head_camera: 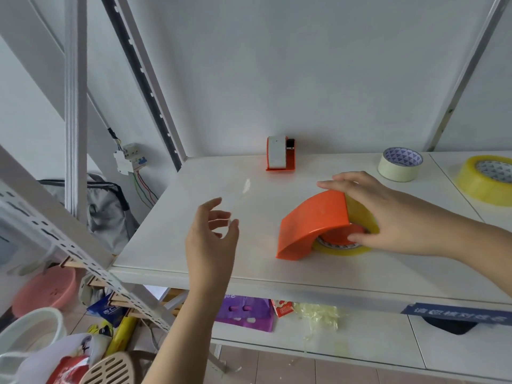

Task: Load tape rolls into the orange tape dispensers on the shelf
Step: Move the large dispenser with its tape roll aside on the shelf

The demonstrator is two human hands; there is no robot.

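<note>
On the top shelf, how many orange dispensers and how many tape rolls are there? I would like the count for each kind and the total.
Orange dispensers: 2, a near dispenser and a far dispenser.
Loose tape rolls: 2, a cream roll and a yellow roll.
Loaded tape rolls: 1, a loaded yellow roll in the near dispenser.
Total: 5

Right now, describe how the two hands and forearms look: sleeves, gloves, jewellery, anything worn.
Both hands are bare: no gloves on the left hand or the right hand. No rings, watch or bracelet show. Both forearms are uncovered as far as the picture reaches, so no sleeve is in view. Nails look short and unpainted.
</note>
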